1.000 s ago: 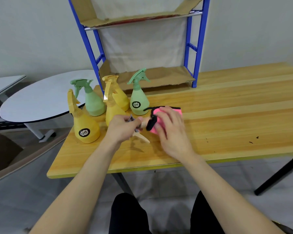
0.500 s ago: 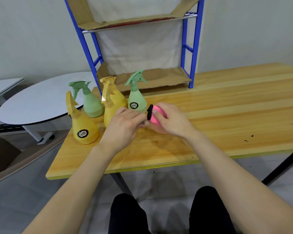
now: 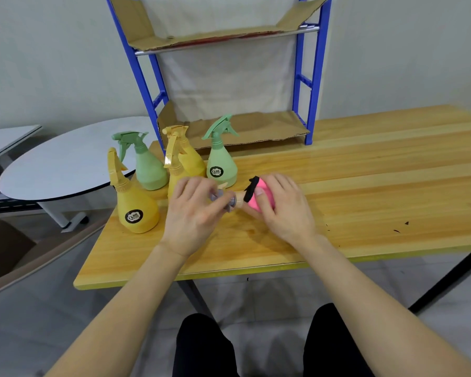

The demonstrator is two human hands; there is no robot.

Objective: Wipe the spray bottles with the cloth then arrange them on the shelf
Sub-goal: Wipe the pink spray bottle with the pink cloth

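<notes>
Crumpled pink cloth [image 3: 253, 200], black-edged, in the right hand [image 3: 286, 210]

Bright even light, soft shadows, wide-angle edge bending.

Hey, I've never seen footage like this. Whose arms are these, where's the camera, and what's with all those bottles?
No machine here: a person wears one camera on the head, looking down at the table. On it stand yellow bottles and green bottles, before a blue shelf. The left hand grips the spray head of another bottle, held sideways; the right hand holds a pink cloth round its body.
</notes>
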